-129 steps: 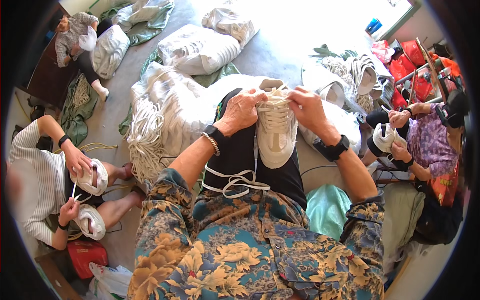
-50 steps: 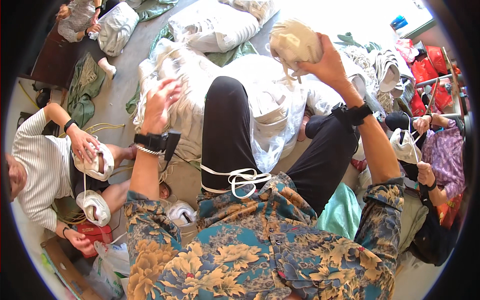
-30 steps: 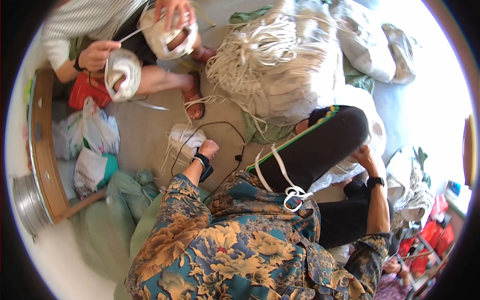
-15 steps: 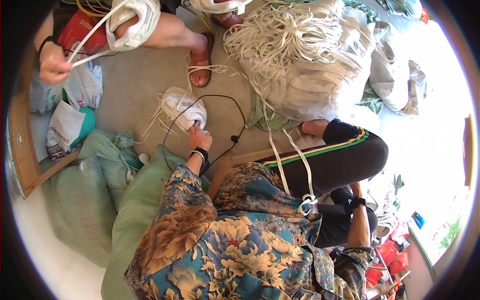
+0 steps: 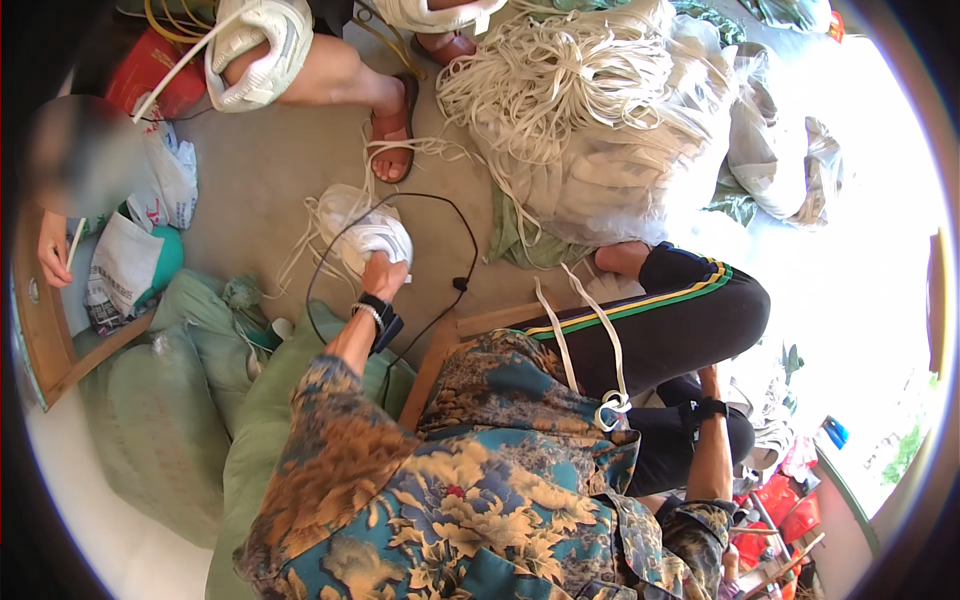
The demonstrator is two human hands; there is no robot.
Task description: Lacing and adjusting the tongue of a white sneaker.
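Note:
My left hand (image 5: 384, 276) grips a white shoe (image 5: 372, 236) at its heel end, above the floor left of my knees. The fingers are partly hidden by the hand's back and the shoe. White laces (image 5: 300, 252) trail from the shoe over the floor. A thin black cable (image 5: 468, 232) loops around the shoe and my wrist. My right hand (image 5: 709, 380) rests by my bent leg at the right, its fingers hidden behind the dark trousers. Over my lap hangs a white lace (image 5: 606, 330) with a looped knot.
A large clear bag (image 5: 640, 190) bears a heap of white laces (image 5: 570, 75). Opposite sits a co-worker with a white shoe (image 5: 262, 55) on the knee; that person's hand (image 5: 55, 250) holds a white lace. Green sacks (image 5: 165, 420) stand at left, plastic bags (image 5: 165, 175) beyond.
My left hand has moved slightly down and left, and the white shoe has turned in its grip. The co-worker has leaned in and lowered the lace-holding hand. My right hand stays put.

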